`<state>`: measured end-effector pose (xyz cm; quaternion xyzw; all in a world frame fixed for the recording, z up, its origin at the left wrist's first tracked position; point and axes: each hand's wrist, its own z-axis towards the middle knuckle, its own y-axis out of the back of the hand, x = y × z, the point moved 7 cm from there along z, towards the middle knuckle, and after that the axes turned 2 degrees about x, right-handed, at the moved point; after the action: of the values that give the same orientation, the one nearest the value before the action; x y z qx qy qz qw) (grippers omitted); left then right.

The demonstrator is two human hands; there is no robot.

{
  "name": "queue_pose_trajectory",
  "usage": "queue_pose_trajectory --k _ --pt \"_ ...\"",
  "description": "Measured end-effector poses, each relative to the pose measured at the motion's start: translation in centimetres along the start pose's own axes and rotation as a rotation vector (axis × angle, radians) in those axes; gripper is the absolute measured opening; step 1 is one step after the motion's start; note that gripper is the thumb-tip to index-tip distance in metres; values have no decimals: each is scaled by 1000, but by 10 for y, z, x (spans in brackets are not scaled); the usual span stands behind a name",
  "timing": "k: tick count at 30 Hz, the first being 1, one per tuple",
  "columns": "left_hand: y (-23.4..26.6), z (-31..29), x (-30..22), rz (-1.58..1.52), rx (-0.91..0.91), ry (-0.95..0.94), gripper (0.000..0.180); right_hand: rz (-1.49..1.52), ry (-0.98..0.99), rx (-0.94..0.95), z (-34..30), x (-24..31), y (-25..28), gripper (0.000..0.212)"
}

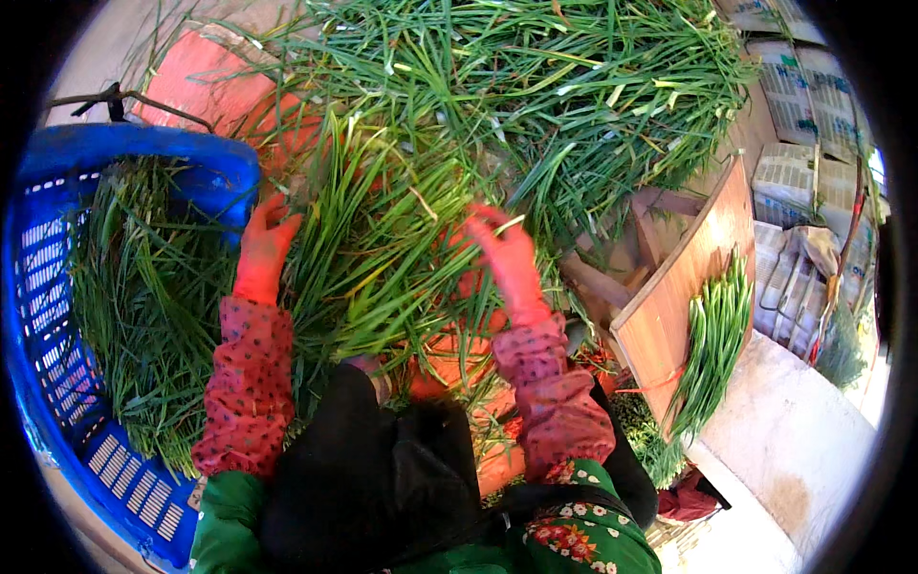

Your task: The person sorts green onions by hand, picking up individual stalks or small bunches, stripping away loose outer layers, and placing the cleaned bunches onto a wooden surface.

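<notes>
My left hand (268, 249), in an orange-red rubber glove, is beside the blue crate's inner edge with fingers curved and apart. Nothing shows between them. Under and between both hands spreads a loose heap of long, thin green leaves that look like garlic chives (382, 249). At the heap's right side is my right hand (502, 256), gloved the same way and slightly blurred. Its fingers look apart, and one pale stalk (511, 225) lies across or behind their tips; I cannot tell whether it touches them.
A blue slatted crate (143, 143) full of greens stands at left. A larger pile of chives (555, 86) covers the far floor. To the right, a tidy chive bundle (712, 335) lies against a wooden board (669, 287). Wrapped stacks (808, 182) line the far right.
</notes>
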<state>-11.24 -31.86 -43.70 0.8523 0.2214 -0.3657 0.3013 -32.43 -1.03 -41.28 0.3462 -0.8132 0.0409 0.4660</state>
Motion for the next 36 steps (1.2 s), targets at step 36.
queue_pose_trajectory --k 36 --pt "-26 -67 -108 -73 239 -180 27 -91 4 119 -2 37 -65 40"
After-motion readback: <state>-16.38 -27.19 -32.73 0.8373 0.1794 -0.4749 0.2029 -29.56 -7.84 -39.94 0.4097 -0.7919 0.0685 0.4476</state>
